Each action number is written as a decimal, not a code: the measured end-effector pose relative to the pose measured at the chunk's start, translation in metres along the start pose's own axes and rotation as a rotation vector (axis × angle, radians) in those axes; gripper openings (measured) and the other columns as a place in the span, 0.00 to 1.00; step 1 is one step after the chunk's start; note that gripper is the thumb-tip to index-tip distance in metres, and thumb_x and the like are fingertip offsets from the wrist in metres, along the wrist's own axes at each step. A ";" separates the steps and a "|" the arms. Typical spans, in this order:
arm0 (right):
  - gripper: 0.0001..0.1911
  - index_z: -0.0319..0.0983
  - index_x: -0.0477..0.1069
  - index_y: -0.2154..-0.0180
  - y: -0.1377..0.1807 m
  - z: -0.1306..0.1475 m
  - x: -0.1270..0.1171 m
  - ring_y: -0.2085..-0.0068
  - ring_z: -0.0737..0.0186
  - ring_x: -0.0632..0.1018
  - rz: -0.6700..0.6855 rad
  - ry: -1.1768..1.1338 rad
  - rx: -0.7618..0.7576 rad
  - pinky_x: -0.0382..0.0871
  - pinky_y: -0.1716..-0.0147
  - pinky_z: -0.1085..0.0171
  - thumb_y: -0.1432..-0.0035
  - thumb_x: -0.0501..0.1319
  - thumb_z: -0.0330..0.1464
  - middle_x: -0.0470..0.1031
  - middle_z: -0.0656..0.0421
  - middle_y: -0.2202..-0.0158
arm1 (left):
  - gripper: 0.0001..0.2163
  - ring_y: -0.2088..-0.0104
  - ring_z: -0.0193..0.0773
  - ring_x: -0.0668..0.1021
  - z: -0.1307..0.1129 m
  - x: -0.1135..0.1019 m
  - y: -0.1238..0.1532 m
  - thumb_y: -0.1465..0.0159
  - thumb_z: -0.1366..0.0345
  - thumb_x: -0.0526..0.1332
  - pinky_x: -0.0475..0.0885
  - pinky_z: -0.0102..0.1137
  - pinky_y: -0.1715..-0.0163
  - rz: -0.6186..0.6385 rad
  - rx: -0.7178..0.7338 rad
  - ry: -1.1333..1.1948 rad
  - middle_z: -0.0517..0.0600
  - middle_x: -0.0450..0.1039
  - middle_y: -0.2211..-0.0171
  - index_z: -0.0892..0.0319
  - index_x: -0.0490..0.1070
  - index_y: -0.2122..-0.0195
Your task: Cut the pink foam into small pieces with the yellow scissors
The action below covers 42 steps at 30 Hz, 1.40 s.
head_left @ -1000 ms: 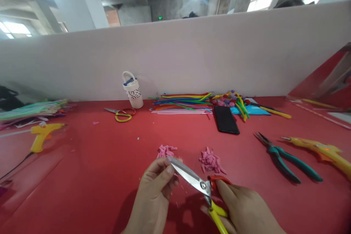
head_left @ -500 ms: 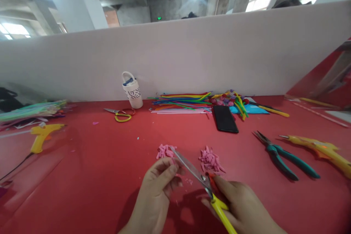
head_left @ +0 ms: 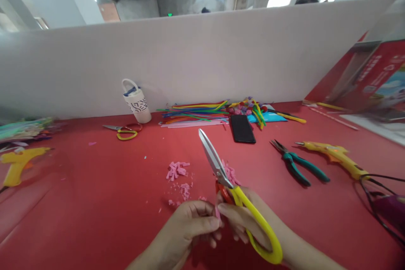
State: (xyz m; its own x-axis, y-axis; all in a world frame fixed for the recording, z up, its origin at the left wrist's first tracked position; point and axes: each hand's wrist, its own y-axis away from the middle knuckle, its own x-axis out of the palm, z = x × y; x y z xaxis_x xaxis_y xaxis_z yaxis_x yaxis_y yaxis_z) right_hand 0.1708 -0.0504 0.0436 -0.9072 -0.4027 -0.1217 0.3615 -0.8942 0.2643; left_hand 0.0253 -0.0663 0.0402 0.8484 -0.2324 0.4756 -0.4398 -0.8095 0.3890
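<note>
My left hand is closed, thumb and fingers pinching a small pink strip low in the middle of the view. Close beside it, my right hand is wrapped round a pair of scissors with red and yellow handles. The blades point up and away and look closed. My right fingertips are at the upper end of the strip; whether they grip it too I cannot tell. Beyond my left hand lie a pile of cut pink pieces and smaller pink scraps. Another pink pile is partly hidden behind the scissors.
Along the white partition stand a white tumbler and colourful pipe cleaners. A phone, pliers and a yellow glue gun lie to the right. Other scissors and another glue gun lie left.
The scissors have swung more upright, their blades away from my left hand. My two hands have come together at the pink strip. The view has turned to the right.
</note>
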 end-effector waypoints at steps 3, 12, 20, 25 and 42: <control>0.08 0.39 0.57 0.82 0.002 0.007 0.000 0.90 0.75 0.59 -0.017 0.021 0.020 0.54 0.90 0.74 0.56 0.51 0.34 0.55 0.71 0.92 | 0.04 0.78 0.31 0.70 0.002 -0.001 -0.002 0.51 0.71 0.61 0.63 0.26 0.77 -0.025 0.047 -0.057 0.49 0.67 0.78 0.65 0.70 0.74; 0.06 0.40 0.53 0.80 0.001 -0.002 0.003 0.86 0.75 0.59 -0.076 0.155 -0.056 0.51 0.88 0.74 0.56 0.52 0.30 0.53 0.70 0.87 | 0.01 0.82 0.29 0.65 0.005 -0.002 -0.007 0.52 0.71 0.60 0.59 0.24 0.81 -0.127 0.134 -0.293 0.44 0.63 0.84 0.62 0.68 0.79; 0.10 0.40 0.55 0.78 0.006 -0.003 -0.013 0.81 0.71 0.60 -0.172 0.750 -0.283 0.50 0.83 0.71 0.54 0.55 0.36 0.60 0.66 0.82 | 0.02 0.77 0.29 0.67 -0.022 -0.015 0.001 0.48 0.69 0.59 0.63 0.23 0.74 -0.415 0.446 -0.138 0.46 0.67 0.78 0.62 0.68 0.75; 0.06 0.40 0.58 0.72 0.004 -0.016 -0.009 0.77 0.63 0.68 -0.185 1.011 -0.337 0.53 0.79 0.68 0.51 0.53 0.36 0.69 0.59 0.76 | 0.03 0.73 0.31 0.69 -0.029 -0.019 0.005 0.47 0.69 0.59 0.64 0.26 0.71 -0.412 0.521 -0.046 0.49 0.70 0.72 0.61 0.70 0.72; 0.06 0.41 0.55 0.74 0.004 -0.024 -0.011 0.80 0.62 0.69 -0.223 1.172 -0.488 0.51 0.81 0.67 0.51 0.52 0.35 0.68 0.60 0.80 | 0.04 0.75 0.28 0.68 -0.027 -0.019 0.010 0.46 0.70 0.58 0.63 0.24 0.73 -0.367 0.553 -0.071 0.45 0.69 0.73 0.58 0.71 0.70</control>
State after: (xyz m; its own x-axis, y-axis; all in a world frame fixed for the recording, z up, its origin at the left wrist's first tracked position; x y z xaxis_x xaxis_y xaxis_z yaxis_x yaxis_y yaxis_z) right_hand 0.1872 -0.0544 0.0234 -0.3184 0.0549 -0.9464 0.4935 -0.8428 -0.2149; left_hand -0.0030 -0.0557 0.0561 0.9399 0.0915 0.3290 0.0812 -0.9957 0.0449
